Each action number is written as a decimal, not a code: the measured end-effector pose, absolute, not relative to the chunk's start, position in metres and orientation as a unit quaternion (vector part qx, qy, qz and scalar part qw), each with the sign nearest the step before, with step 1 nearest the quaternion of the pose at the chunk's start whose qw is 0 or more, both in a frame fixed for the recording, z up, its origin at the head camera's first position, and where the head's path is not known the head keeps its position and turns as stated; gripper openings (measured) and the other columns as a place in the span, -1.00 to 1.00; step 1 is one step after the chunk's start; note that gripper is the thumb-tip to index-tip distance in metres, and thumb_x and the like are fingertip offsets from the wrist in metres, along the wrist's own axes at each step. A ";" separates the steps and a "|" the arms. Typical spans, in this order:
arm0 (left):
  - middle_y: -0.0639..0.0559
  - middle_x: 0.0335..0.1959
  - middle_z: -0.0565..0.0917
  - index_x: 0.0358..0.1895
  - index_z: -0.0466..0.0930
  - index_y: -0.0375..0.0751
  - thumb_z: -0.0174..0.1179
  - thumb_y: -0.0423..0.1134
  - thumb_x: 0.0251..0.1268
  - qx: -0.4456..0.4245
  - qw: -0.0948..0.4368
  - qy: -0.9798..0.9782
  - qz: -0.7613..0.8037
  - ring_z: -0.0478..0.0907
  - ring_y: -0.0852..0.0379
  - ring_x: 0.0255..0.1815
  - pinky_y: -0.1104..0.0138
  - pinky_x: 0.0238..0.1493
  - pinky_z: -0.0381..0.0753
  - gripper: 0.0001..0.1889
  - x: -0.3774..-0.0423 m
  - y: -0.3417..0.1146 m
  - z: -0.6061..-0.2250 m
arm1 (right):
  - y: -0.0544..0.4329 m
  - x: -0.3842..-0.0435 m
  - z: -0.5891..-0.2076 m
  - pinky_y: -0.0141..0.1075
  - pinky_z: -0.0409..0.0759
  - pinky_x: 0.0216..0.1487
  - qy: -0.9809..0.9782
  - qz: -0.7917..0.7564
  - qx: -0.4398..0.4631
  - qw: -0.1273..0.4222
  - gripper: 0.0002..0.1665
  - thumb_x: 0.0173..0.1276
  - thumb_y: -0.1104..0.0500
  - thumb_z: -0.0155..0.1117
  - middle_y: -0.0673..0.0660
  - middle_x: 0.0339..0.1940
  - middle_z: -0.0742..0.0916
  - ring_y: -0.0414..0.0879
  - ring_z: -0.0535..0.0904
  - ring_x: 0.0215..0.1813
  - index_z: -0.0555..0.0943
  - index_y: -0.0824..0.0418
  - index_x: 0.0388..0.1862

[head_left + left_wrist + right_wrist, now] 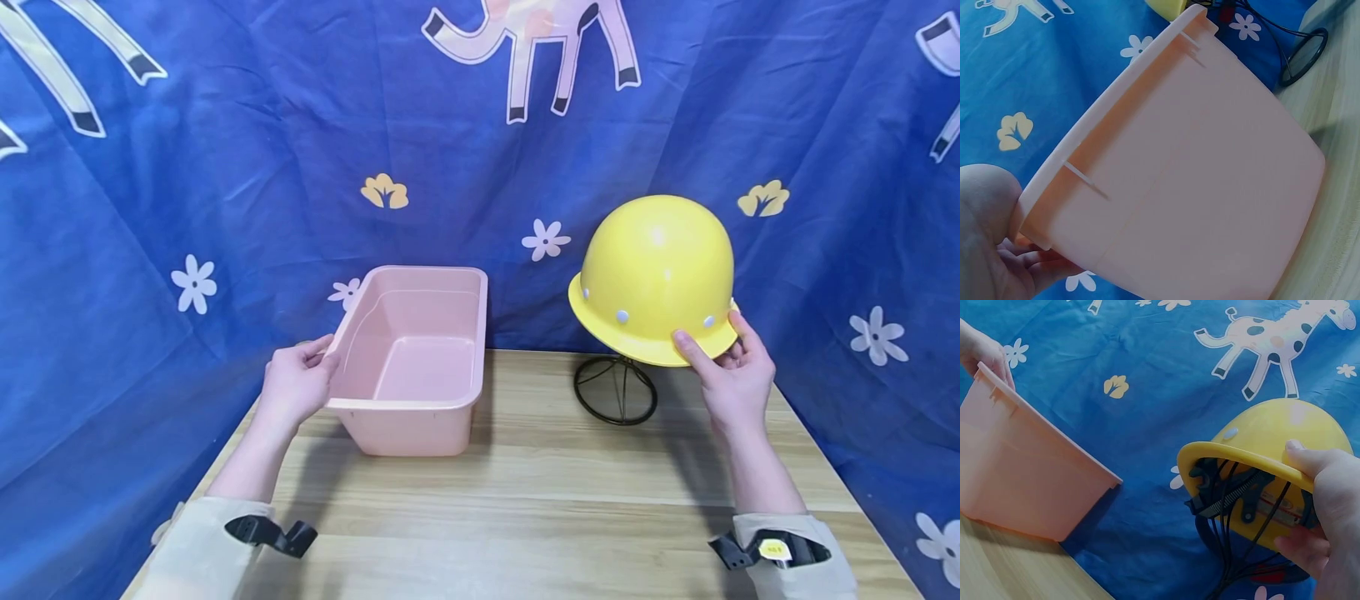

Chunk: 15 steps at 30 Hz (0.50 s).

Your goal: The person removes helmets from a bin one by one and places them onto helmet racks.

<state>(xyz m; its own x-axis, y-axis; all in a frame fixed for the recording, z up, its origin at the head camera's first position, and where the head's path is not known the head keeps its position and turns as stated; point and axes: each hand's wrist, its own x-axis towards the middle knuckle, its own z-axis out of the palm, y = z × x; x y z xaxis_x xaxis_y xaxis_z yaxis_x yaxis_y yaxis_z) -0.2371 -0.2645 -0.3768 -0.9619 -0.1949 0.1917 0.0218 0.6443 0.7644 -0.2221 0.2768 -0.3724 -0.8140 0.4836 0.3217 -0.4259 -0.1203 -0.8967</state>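
Observation:
A pink plastic tub [408, 429] stands at the left on the table, its mouth facing up. My left hand [300, 379] pinches its left rim, thumb on top and fingers curled beneath the lip in the left wrist view. At the right, a yellow hard hat [660, 267] is tilted above a black wire stand [623, 392]. My right hand [738, 379] holds the hat by its brim, with the thumb outside and fingers under the edge. In the right wrist view, the stand's thin wires [1227, 572] reach up into the hat beside its dark inner straps [1229, 497].
The wooden table [480, 517] runs back to a blue cloth [315, 192] printed with animals and flowers, which also hangs along both sides. Black straps [270, 533] sit on both sleeves.

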 end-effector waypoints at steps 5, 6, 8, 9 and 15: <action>-0.44 0.18 0.66 0.49 0.48 -0.34 0.13 -0.18 0.62 0.048 0.123 -0.898 -0.419 0.66 -0.27 0.22 -0.08 0.18 0.64 -0.49 -0.239 -0.267 -0.377 | 0.278 -0.224 -0.373 -0.45 0.68 0.01 -0.596 0.749 -0.024 0.288 0.11 0.08 0.54 0.63 0.25 0.35 0.66 -0.08 0.69 0.21 0.39 0.22 0.61; -0.43 0.17 0.67 0.49 0.49 -0.34 0.12 -0.18 0.63 0.048 0.123 -0.898 -0.419 0.67 -0.27 0.21 -0.08 0.17 0.65 -0.49 -0.240 -0.267 -0.377 | 0.277 -0.224 -0.374 -0.44 0.68 0.02 -0.597 0.749 -0.024 0.287 0.11 0.07 0.54 0.64 0.25 0.36 0.66 -0.07 0.68 0.22 0.40 0.21 0.60; -0.42 0.16 0.68 0.49 0.49 -0.34 0.12 -0.17 0.63 0.049 0.121 -0.899 -0.419 0.68 -0.26 0.19 -0.06 0.14 0.66 -0.49 -0.241 -0.269 -0.377 | 0.277 -0.225 -0.375 -0.45 0.67 0.04 -0.600 0.746 -0.023 0.288 0.11 0.04 0.53 0.66 0.25 0.35 0.66 -0.06 0.68 0.22 0.42 0.21 0.59; -0.41 0.15 0.69 0.49 0.49 -0.34 0.12 -0.17 0.63 0.050 0.121 -0.899 -0.419 0.69 -0.26 0.18 -0.05 0.13 0.67 -0.49 -0.242 -0.269 -0.377 | 0.277 -0.225 -0.375 -0.45 0.67 0.03 -0.600 0.746 -0.022 0.289 0.10 0.03 0.53 0.67 0.24 0.34 0.67 -0.07 0.68 0.22 0.43 0.22 0.58; -0.40 0.12 0.71 0.48 0.50 -0.34 0.10 -0.18 0.63 0.050 0.123 -0.899 -0.417 0.70 -0.26 0.17 -0.05 0.12 0.66 -0.50 -0.242 -0.271 -0.377 | 0.277 -0.226 -0.381 -0.44 0.70 -0.02 -0.616 0.731 -0.010 0.293 0.00 0.04 0.52 0.67 0.21 0.24 0.72 -0.11 0.73 0.13 0.51 0.25 0.49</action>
